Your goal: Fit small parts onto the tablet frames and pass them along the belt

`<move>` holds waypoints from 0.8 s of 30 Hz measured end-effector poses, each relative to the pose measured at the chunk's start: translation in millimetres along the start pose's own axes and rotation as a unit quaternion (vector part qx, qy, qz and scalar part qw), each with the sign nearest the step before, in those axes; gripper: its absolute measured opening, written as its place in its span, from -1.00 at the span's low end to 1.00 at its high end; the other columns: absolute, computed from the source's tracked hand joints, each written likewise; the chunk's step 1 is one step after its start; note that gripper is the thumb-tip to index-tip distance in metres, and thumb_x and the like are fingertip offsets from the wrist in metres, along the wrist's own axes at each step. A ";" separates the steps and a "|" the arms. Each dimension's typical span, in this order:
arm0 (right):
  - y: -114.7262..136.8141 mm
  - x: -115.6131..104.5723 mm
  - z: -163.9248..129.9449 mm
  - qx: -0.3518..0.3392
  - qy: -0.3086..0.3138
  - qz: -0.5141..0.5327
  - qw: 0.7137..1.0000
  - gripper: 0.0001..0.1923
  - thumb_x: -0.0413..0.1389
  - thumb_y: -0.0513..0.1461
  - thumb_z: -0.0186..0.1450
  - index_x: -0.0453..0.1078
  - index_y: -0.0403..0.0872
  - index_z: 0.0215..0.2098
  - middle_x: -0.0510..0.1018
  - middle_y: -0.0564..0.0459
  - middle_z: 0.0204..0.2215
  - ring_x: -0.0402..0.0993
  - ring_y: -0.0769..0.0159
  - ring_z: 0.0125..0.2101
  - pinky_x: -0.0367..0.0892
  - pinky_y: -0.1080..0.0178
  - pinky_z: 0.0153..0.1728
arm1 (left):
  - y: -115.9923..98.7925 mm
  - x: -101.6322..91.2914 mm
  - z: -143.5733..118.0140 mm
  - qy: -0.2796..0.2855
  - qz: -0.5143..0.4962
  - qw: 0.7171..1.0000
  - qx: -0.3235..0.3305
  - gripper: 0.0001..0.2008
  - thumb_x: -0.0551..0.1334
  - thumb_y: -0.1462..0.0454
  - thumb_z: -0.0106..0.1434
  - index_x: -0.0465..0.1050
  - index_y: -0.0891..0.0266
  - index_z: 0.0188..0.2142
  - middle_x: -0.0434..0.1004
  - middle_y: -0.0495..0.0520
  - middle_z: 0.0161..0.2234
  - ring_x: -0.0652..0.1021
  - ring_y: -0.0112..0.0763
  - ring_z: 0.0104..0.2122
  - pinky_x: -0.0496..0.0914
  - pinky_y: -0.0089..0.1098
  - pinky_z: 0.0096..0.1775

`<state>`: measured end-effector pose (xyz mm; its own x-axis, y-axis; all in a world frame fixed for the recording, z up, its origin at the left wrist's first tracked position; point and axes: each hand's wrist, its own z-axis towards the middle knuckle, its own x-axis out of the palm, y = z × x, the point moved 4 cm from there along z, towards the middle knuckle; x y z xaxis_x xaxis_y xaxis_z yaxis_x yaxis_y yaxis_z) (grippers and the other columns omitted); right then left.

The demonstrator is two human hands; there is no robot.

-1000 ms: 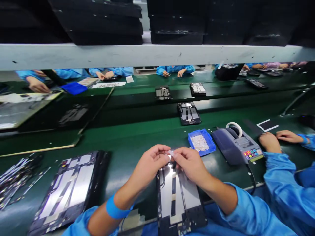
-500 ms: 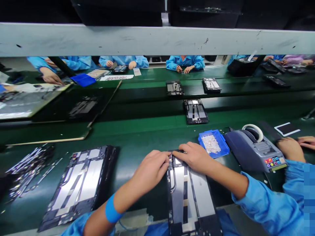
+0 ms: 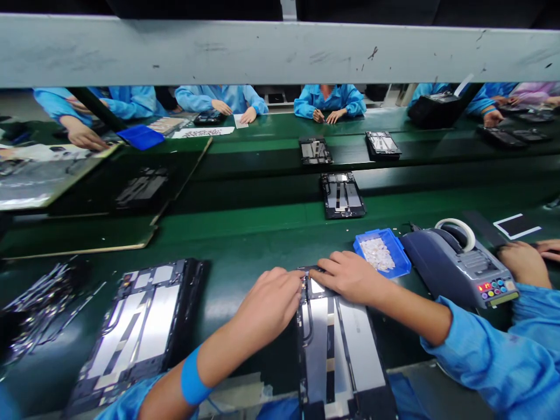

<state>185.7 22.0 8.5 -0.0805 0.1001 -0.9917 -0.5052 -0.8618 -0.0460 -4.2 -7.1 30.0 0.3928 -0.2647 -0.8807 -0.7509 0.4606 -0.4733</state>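
Note:
An opened tablet (image 3: 319,338) with silvery battery panels and black ribbon cables lies in front of me, its lower end over the table's near edge. My left hand (image 3: 273,297), a blue band on its wrist, has its fingers pressed together at the tablet's top left corner. Whatever its fingertips pinch is too small to make out. My right hand (image 3: 345,277) lies across the top right edge, fingers bent around that edge and the index fingertip on the parts there. Both hands' fingertips nearly meet.
Left stand stacked opened tablets (image 3: 144,326) and a pile of thin metallic strips (image 3: 39,315). A blue tray (image 3: 396,248) of small whitish pieces and a tape dispenser (image 3: 459,262) stand right, beside a co-worker's hand (image 3: 525,262). Another tablet (image 3: 342,195) lies ahead, below a shelf beam (image 3: 262,52).
The view has tilted down and shifted slightly. Both my hands stay at the tablet's top edge with little movement. Across the table, a co-worker's hands have shifted at a device.

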 end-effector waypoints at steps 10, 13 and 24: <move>-2.8 2.3 0.6 -0.025 0.010 -0.010 1.000 -0.65 -0.03 -0.29 0.50 0.33 -0.11 0.22 0.53 -0.10 -0.12 0.29 0.20 -0.27 0.12 0.17 -0.34 | 22.5 -3.0 35.6 0.055 -0.183 0.973 -0.127 -0.86 0.18 0.24 0.23 0.52 0.19 -0.35 0.51 0.06 -0.31 0.49 -0.28 -0.33 0.34 -0.31 -0.27; -3.7 4.6 0.2 -0.021 -0.005 -0.008 1.000 -0.66 -0.02 -0.30 0.49 0.35 -0.10 0.20 0.53 -0.10 -0.12 0.29 0.19 -0.27 0.12 0.16 -0.34 | 25.1 0.9 43.0 0.063 -0.174 0.974 -0.127 -0.85 0.17 0.25 0.22 0.51 0.20 -0.37 0.50 0.05 -0.34 0.48 -0.28 -0.35 0.32 -0.32 -0.29; -5.4 6.5 -0.5 -0.026 -0.026 0.026 0.999 -0.67 -0.03 -0.35 0.46 0.37 -0.14 0.15 0.53 -0.12 -0.16 0.31 0.21 -0.28 0.13 0.18 -0.34 | 17.0 3.0 51.7 0.041 -0.124 0.984 -0.121 -0.84 0.15 0.26 0.23 0.46 0.17 -0.44 0.47 0.03 -0.42 0.46 -0.26 -0.36 0.28 -0.32 -0.33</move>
<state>188.4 27.1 2.2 -0.1499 0.0786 -0.9856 -0.4539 -0.8910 -0.0020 11.6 43.7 18.3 0.5432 -0.4152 -0.7297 -0.7454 0.1614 -0.6467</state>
